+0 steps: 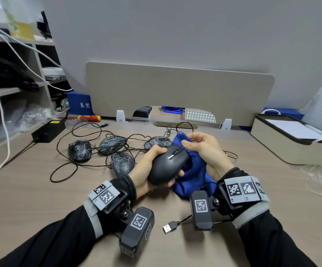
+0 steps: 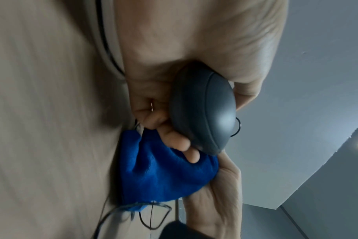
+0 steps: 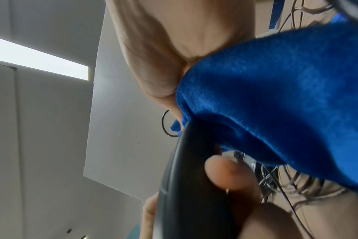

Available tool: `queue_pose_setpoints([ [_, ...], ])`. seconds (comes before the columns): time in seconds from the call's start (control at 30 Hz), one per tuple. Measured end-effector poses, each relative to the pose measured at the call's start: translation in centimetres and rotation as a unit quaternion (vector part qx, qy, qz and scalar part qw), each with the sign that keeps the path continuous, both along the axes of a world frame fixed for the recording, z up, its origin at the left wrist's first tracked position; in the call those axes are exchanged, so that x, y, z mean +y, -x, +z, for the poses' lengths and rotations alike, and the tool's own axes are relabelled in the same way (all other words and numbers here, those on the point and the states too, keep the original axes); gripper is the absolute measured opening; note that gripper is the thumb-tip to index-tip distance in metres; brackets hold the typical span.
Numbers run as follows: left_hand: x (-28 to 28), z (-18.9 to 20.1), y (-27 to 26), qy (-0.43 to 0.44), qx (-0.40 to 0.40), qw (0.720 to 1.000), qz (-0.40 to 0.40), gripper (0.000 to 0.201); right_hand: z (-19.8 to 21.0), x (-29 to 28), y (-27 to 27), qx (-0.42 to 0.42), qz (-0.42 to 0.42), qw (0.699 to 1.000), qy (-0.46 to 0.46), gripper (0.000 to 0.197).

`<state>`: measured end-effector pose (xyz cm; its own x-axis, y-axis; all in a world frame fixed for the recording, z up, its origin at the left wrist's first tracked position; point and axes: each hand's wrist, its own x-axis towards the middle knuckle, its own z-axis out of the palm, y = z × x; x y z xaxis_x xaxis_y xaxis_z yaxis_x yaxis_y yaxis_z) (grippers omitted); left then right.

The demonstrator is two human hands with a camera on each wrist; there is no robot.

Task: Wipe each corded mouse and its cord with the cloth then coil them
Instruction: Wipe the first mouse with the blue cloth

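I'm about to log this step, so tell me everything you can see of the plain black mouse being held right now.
The plain black mouse is a smooth matte dark shell with a scroll wheel between two buttons and a seam round its side. The left hand grips it from beneath, lifted off the desk, top up and tilted, nose pointing away. The blue cloth, held by the right hand, lies against its right side. No scribble marks show on it.

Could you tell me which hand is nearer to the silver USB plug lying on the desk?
Right, narrowly. The right hand grips the blue cloth above the silver USB plug; the left hand, holding the black mouse, sits farther left.
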<state>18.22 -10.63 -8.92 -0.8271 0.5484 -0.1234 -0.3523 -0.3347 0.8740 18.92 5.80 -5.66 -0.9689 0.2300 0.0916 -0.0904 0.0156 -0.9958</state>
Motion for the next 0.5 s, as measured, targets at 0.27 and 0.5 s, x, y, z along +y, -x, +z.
queue_pose_setpoints([
  [0.27,-4.0,2.7,-0.1,0.154,-0.002,0.988,-0.026,0.037,0.6,-1.6,-1.0,-0.021,0.006,0.987,-0.158,0.015],
  [0.5,-6.3,5.0,-0.3,0.320,0.114,0.940,-0.015,0.035,4.9,0.3,-4.4,-0.023,0.051,0.992,-0.115,0.019],
])
